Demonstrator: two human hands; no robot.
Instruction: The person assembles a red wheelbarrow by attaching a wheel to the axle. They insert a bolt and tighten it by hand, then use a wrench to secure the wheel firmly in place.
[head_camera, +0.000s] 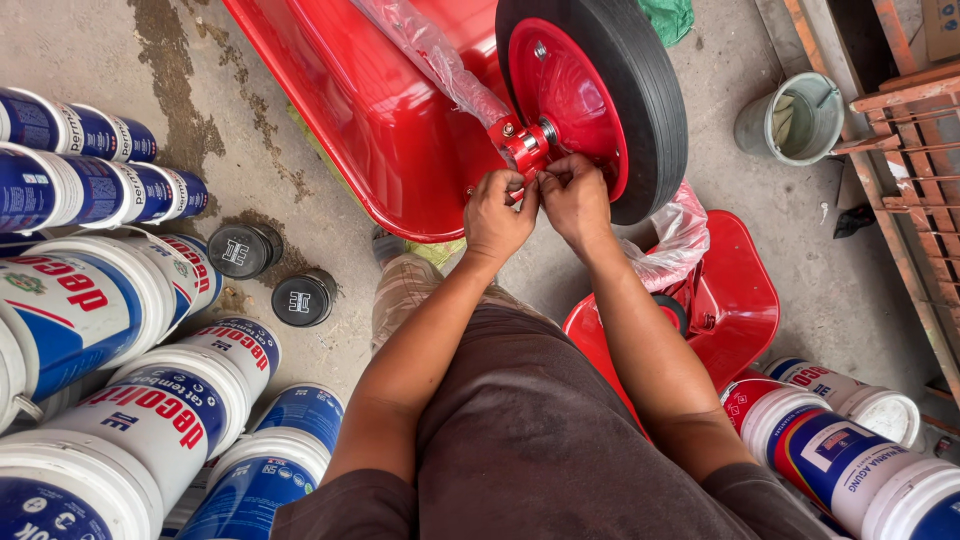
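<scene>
With paint buckets (150, 400) stacked at your left, your left hand (497, 215) and right hand (575, 195) were pinched together on the small fastener at the red bracket (522, 148) beside the wheel (590, 95), apparently mid-fitting, so next called for steady turning.

This looks like a shop that sells building things: stacked paint buckets (150, 400), small paint cans (90, 130), a red wheelbarrow (380, 110), bare concrete floor (780, 230).
</scene>
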